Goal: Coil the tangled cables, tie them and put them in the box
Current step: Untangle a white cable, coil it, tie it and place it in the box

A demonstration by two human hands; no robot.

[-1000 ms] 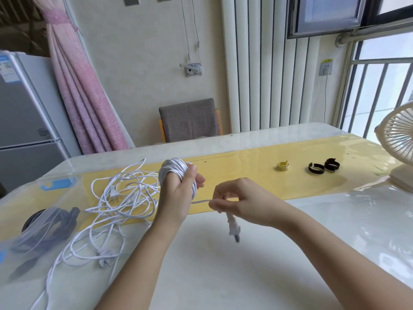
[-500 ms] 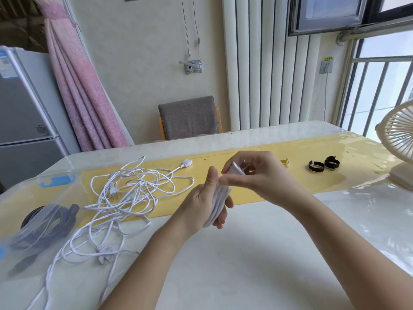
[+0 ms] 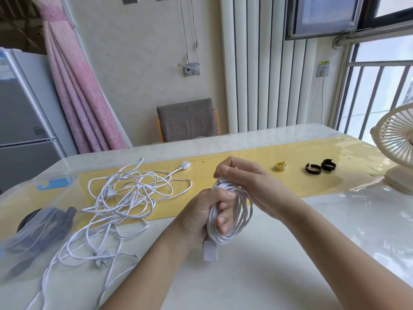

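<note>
The left hand (image 3: 201, 217) is clenched round the coiled white cable (image 3: 241, 211), fingers hooked through its loops so the turns cannot spring apart. It is held just above the table (image 3: 268, 278), with the plug (image 3: 210, 251) dangling below. The right hand (image 3: 252, 184) pinches the coil's top (likely seating the last turn) — the strap ties (image 3: 312, 169) lie well apart.

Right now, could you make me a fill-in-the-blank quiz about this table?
The coiled cable in the left hand is ____ in colour.
Beside the yellow cable tie lie ____ black cable ties.
The tangled cables lie to the ____ of the left hand.
Missing: white, two, left.
</note>
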